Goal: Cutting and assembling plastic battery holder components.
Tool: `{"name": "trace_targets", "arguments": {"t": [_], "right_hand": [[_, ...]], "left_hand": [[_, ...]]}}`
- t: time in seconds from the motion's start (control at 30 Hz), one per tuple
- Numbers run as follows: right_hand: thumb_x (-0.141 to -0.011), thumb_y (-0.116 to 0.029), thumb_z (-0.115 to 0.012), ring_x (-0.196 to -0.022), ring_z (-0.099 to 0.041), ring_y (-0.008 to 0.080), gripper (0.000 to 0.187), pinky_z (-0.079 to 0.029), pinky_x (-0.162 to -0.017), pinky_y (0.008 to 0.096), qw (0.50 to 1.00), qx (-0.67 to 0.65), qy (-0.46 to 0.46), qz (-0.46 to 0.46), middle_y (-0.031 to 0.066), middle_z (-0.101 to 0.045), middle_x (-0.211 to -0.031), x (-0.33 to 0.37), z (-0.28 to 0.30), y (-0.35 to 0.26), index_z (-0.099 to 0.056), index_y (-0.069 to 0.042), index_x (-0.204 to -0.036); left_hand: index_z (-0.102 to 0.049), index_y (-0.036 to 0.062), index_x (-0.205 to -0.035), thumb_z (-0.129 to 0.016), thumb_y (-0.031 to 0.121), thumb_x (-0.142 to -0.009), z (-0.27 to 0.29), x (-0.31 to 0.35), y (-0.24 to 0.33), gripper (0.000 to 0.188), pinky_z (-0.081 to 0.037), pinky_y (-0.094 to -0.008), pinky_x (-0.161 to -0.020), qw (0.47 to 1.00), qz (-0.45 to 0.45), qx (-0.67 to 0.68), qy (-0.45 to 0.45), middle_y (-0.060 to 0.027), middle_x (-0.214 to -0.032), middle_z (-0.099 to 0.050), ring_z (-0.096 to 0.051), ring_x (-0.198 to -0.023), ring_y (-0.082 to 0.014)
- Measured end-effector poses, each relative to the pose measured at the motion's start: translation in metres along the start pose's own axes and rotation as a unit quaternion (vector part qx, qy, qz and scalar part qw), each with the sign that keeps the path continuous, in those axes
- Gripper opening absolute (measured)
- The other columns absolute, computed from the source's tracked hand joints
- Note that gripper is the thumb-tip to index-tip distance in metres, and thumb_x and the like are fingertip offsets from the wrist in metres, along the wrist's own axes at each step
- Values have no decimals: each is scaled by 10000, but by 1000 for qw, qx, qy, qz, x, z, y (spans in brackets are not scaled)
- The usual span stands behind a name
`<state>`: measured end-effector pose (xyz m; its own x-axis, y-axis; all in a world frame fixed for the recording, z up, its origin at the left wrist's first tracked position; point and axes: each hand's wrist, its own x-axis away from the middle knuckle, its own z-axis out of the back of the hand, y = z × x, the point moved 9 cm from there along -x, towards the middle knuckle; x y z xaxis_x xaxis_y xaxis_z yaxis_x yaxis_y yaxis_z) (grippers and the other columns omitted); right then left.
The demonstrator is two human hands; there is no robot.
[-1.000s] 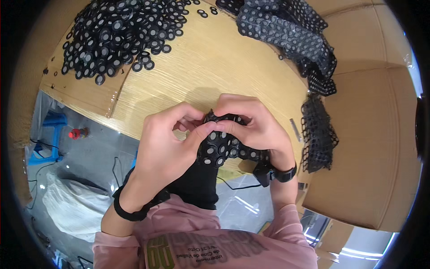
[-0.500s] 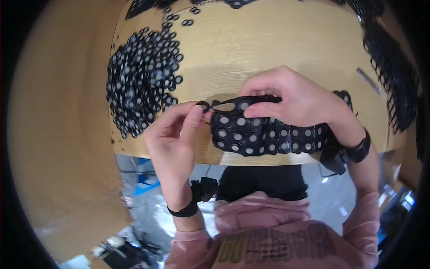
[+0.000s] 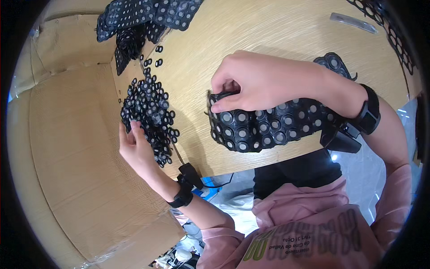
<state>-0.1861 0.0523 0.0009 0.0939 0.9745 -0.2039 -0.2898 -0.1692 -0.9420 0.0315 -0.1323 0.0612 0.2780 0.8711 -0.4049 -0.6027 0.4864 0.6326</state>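
My right hand (image 3: 260,83) pinches the upper left edge of a black flexible sheet (image 3: 268,132) between thumb and curled fingers. The sheet is covered with rows of round black cells with pale grey centres, and it lies bent along the table's near edge. Part of it is hidden under my right hand and wrist. My left hand (image 3: 136,145) is at the near left side of a heap of small black rings with pale centres (image 3: 150,105). Its visible fingers are apart, with nothing seen between them; some fingertips overlap the heap.
More dotted black sheets (image 3: 148,15) are stacked at the far left. A tall cardboard wall (image 3: 76,134) stands along the left side. At the far right lie a flat clear strip (image 3: 354,22) and a black netting of open rings (image 3: 396,42). The wooden table (image 3: 251,36) has a curved near edge.
My left hand has left the sheet's edge, where it pinched a small black ring, and moved left to the heap. My right hand keeps hold of the sheet. The view has turned left.
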Motion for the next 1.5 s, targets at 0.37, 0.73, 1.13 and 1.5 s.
{"name": "trace_targets", "arguments": {"t": [0.37,0.73,1.13,1.5], "right_hand": [[-884,-58,-631,-675,-453,80,136,-410,-627,270,988,-111,-106,22,40,-529,-707,-2,-18,5,-568,61,-864],[-829,-88,-673,-636,-491,159,206,-406,-599,312,989,-72,-73,104,84,-561,-697,-3,-19,-6,-635,39,-987],[-827,-75,-678,-617,-499,129,164,-416,-591,308,987,-112,-80,83,54,-559,-640,-3,-17,-6,-621,66,-888],[-838,-94,-699,-656,-547,120,174,-448,-618,277,984,-105,-142,-15,49,-620,-713,-3,-20,15,-640,41,-930]], "left_hand": [[-595,-37,-1168,-655,63,-881,-60,118,110,310,-514,-269,-730,976,-29,31,-212,-106,-963,-646,-624,-831,-138],[-630,-53,-1106,-649,83,-909,-71,114,96,240,-489,-201,-651,974,-64,91,-199,-66,-961,-640,-587,-839,-71],[-632,-78,-986,-532,69,-971,-88,109,56,178,-426,-211,-689,912,49,248,-323,-60,-913,-612,-533,-788,-92],[-637,-32,-1105,-538,194,-986,-15,27,17,274,-451,-194,-654,990,37,130,-40,-93,-953,-669,-563,-766,-72]]}}
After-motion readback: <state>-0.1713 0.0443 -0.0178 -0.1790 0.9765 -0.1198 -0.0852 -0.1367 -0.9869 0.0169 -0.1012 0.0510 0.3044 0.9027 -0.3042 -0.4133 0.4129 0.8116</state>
